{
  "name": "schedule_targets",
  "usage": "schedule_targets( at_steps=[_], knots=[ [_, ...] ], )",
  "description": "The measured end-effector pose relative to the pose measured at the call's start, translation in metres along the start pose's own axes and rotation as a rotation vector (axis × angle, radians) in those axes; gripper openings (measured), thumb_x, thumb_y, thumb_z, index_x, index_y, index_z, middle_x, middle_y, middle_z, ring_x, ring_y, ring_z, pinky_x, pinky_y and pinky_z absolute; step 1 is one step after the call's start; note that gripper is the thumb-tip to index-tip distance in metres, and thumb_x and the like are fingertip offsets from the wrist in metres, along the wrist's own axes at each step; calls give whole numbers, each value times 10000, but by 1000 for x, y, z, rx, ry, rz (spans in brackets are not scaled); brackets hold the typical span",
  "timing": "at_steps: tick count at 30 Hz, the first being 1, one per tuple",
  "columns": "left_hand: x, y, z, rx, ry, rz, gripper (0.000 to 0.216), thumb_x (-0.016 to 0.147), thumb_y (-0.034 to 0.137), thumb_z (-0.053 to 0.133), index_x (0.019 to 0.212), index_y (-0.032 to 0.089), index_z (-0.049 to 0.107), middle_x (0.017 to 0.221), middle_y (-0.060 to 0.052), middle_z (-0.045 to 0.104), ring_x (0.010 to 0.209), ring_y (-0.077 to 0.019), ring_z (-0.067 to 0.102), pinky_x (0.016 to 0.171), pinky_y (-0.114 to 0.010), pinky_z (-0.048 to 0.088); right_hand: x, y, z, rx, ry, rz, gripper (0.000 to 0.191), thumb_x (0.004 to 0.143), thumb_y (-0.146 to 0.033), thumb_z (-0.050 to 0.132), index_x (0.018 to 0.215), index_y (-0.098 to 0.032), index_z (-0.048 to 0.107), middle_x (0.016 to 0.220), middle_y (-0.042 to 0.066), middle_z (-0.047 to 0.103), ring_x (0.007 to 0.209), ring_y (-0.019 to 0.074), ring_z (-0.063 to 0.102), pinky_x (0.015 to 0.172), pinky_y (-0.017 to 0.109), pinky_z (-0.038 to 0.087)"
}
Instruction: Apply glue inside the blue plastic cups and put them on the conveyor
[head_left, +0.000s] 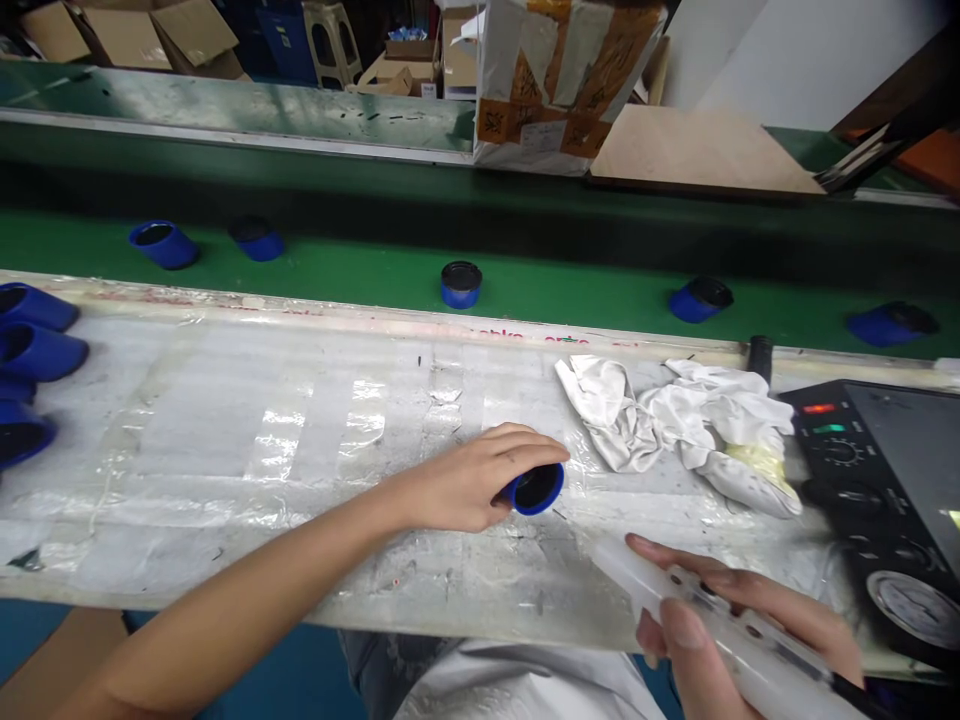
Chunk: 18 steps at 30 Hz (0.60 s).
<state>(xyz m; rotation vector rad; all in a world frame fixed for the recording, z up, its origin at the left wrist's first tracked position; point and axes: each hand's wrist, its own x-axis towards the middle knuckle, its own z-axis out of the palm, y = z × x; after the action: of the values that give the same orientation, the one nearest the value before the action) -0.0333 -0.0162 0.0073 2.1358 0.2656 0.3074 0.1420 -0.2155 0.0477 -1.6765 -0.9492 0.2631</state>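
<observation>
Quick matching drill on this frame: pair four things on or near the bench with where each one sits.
Things:
1. blue cap in the left hand
2. white rag
3. translucent syringe tube
4. black control box

Places:
A. far right of the bench
B. crumpled on the bench, right of centre
C. held on its side at bench centre
D. gripped in the right hand, near edge

Pairs: 1-C, 2-B, 3-D, 4-A
</observation>
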Motion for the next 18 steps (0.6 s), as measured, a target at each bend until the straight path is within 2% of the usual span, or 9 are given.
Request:
schedule_targets(
  at_steps=[3, 5, 11, 18],
  knots=[
    [-1, -2, 1, 7, -8, -52, 832, 927, 50, 658, 1694, 269, 419, 1829, -168, 416, 1666, -365, 474, 1306, -560, 510, 4, 22, -4, -3, -48, -99, 339, 945, -450, 915, 1050, -235, 675, 982, -9, 862, 502, 146, 728, 452, 242, 597],
    [-2, -3, 2, 4, -13, -58, 829, 906, 44, 661, 1677, 251, 437, 1853, -187, 350, 1656, -378, 488, 1264, -539, 553, 7, 32, -6, 20, -81, -157, 299, 925, -350, 919, 1061, -229, 681, 971, 1, 863, 501, 178, 742, 424, 247, 602],
    [1, -7, 2, 20, 28, 71, 757, 921, 62, 668, 1632, 250, 491, 1654, -182, 618, 1587, -346, 540, 1316, -575, 476, 9, 39, -7, 35, -117, -210, 278, 943, -289, 901, 1082, -228, 669, 1018, 22, 867, 531, 188, 759, 459, 261, 635],
    [2, -7, 3, -2, 38, 71, 607, 965, 168, 692, 1555, 227, 565, 1549, -170, 687, 1509, -338, 606, 1281, -537, 504, 8, 36, -2, 47, -96, -214, 264, 935, -264, 902, 1069, -219, 679, 1030, 18, 867, 504, 164, 735, 424, 253, 605]
  ],
)
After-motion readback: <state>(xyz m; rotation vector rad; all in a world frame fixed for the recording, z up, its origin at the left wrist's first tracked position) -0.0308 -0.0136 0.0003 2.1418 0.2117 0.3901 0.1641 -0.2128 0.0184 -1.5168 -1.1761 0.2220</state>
